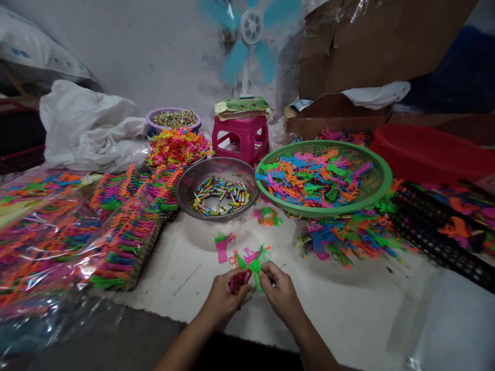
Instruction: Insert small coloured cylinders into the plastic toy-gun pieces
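Close to the table's front edge, my left hand [223, 298] is closed around a shiny dark-red piece [238, 281] whose kind I cannot make out. My right hand [281, 292] pinches a bright green plastic toy piece [256, 266], with arms spreading from a round middle. The green piece touches or nearly touches the fingers of my left hand. Just beyond lie a pink and green toy gun [222, 248] and small plastic parts, partly behind the green piece. Farther off, a see-through bowl [185, 198] holds small striped tubes.
A green basket [328, 210] heaped with colourful toy guns stands right of the bowl, with more guns below it. Bagged rows of toys [127, 242] cover the left side. Behind are a pink stool [242, 126], a blue-bladed fan [251, 26] and a black crate [425, 226].
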Demonstrator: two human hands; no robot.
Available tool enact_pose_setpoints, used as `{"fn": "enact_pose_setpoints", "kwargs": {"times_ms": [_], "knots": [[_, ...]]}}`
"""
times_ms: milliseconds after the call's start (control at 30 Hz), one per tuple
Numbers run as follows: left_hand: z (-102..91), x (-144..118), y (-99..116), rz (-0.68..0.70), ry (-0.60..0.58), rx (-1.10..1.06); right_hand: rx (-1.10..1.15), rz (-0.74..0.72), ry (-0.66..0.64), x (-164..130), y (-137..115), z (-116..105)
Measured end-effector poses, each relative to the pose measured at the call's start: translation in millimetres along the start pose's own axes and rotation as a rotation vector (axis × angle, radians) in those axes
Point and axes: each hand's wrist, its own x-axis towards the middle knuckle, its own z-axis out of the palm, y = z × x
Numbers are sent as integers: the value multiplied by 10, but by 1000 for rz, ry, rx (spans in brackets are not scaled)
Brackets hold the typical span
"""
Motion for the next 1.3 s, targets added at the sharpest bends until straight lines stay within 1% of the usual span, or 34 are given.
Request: {"fn": "enact_pose_setpoints", "kwargs": {"times_ms": [67, 100, 133, 167, 200, 233, 300, 333, 367, 400, 433, 500, 533, 567, 600, 633, 667, 700, 767, 833, 867, 900, 967, 1033, 1100, 1167, 1300], "knots": [[12, -3, -6, -3, -49, 12, 10, 7, -3, 3, 33, -2], [13, 4, -10, -22, -68, 5, 7, 14, 0, 14, 55, -37], [5, 19, -17, -43, -64, 1, -8, 27, 19, 31, 81, -103], [-13, 42, -28, -63, -28, 13, -46, 50, 73, 53, 109, -199], [-41, 70, -45, -77, 35, 46, -122, 86, 165, 79, 136, -317], [-74, 100, -68, -87, 114, 96, -244, 135, 299, 108, 160, -447], [-139, 155, -130, -121, 238, 215, -563, 236, 613, 162, 191, -672], [-158, 175, -164, -140, 259, 273, -702, 257, 719, 185, 197, -736], [-162, 188, -196, -150, 261, 335, -783, 247, 754, 205, 198, -752], [-151, 194, -222, -148, 251, 401, -789, 209, 709, 222, 198, -721], [-129, 194, -241, -133, 233, 468, -725, 154, 601, 236, 199, -647], [-76, 183, -247, -85, 194, 573, -500, 62, 330, 250, 208, -424], [-58, 176, -234, -66, 181, 587, -384, 49, 241, 250, 216, -306], [-52, 169, -212, -67, 174, 556, -279, 59, 199, 243, 223, -202], [-59, 163, -184, -84, 168, 477, -183, 88, 194, 231, 227, -117], [-77, 157, -150, -113, 169, 354, -86, 129, 202, 213, 224, -55], [-101, 150, -115, -156, 161, 205, 17, 172, 197, 193, 212, -12], [-125, 143, -80, -208, 134, 46, 122, 212, 166, 172, 191, 17], [-148, 127, -19, -300, 28, -226, 328, 272, 50, 134, 122, 59], [-123, 115, 23, -341, -84, -390, 516, 283, -51, 111, 41, 107], [-95, 111, 37, -341, -116, -442, 587, 274, -67, 107, 7, 133], [-64, 108, 48, -329, -120, -480, 633, 258, -51, 107, -18, 157], [-12, 105, 65, -313, -86, -512, 645, 219, 59, 117, -39, 184], [9, 99, 76, -325, -40, -512, 593, 191, 182, 131, -32, 180], [0, 84, 89, -335, -7, -511, 558, 167, 241, 139, -24, 163], [-19, 59, 108, -327, -2, -506, 554, 154, 237, 139, -30, 155], [-41, 15, 160, -269, -52, -451, 550, 147, 202, 123, -72, 177]]}}
